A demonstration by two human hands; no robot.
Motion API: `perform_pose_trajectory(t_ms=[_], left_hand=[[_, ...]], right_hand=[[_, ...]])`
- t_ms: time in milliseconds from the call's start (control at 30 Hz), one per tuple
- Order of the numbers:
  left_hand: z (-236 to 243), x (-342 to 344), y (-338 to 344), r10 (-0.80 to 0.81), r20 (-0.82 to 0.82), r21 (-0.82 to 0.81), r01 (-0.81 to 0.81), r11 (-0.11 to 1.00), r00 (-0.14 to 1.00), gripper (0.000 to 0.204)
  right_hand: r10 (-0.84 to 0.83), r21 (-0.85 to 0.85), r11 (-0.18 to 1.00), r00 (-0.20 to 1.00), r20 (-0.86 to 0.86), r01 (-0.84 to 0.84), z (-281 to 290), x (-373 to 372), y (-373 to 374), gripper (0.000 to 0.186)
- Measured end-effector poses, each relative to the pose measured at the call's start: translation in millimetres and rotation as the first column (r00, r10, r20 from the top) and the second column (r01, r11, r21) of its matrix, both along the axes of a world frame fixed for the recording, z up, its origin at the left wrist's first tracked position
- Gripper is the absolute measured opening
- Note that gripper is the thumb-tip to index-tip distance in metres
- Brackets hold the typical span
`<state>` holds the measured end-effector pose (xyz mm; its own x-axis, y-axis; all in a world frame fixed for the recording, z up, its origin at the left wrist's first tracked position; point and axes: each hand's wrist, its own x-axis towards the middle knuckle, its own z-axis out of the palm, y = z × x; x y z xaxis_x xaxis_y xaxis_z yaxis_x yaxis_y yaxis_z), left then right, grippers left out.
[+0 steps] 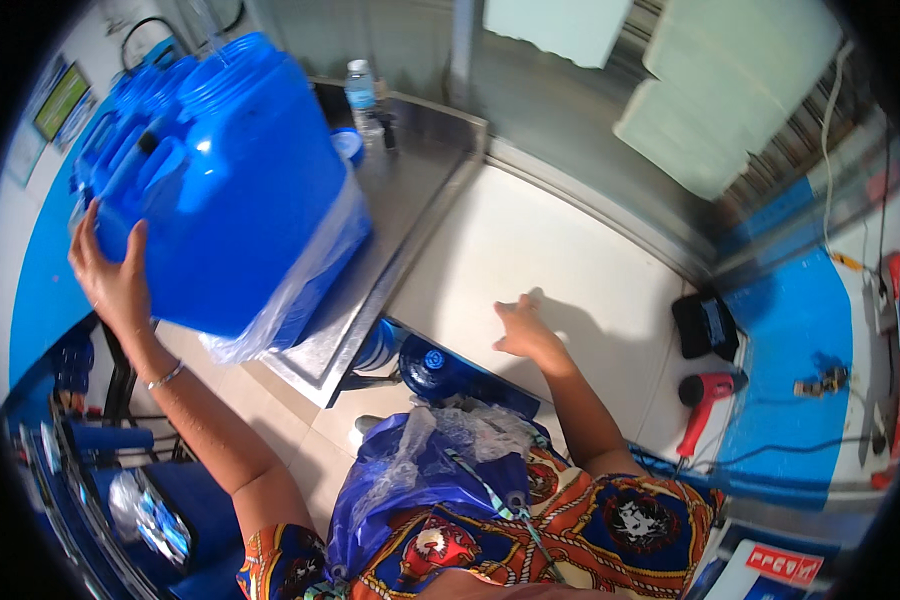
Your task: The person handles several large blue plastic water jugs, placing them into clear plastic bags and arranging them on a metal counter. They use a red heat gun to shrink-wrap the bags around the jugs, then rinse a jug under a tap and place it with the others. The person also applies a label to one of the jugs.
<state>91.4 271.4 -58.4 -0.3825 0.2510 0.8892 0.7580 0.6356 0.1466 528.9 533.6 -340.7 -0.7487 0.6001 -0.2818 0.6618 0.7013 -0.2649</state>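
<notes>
The splayed left grip [116,283] is seemingly steadying the blue jug [245,205] on the metal surface [422,135], while the released right grip [527,330] is hovering empty, any lift probably calling for both

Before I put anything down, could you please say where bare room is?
The white surface under the right hand is bare, between the steel table and black pouch. The steel table is crowded with blue jugs, a bottle and lid.
</notes>
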Motion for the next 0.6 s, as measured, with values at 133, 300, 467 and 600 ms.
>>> perform_pose_trajectory(t_ms=[133,300,467,600], left_hand=[[4,14,5,-0.029,0.014,0.037,0.028,0.999,0.999,0.063],[8,27,9,0.056,0.073,0.055,-0.060,0.997,0.996,0.067],[7,21,7,-0.031,0.034,0.052,0.029,0.998,0.999,0.064],[2,9,4,0.000,0.041,0.062,-0.003,0.998,0.999,0.064]], right_hand=[[-0.106,-0.087,0.991,0.994,0.000,0.106,2,0,3,0.074],[-0.004,-0.090,0.996,1.000,0.010,0.005,1,0,11,0.071],[0.021,-0.100,0.995,1.000,0.002,-0.020,-2,2,16,0.067],[0.016,-0.054,0.998,1.000,0.015,-0.015,-5,1,16,0.065]])
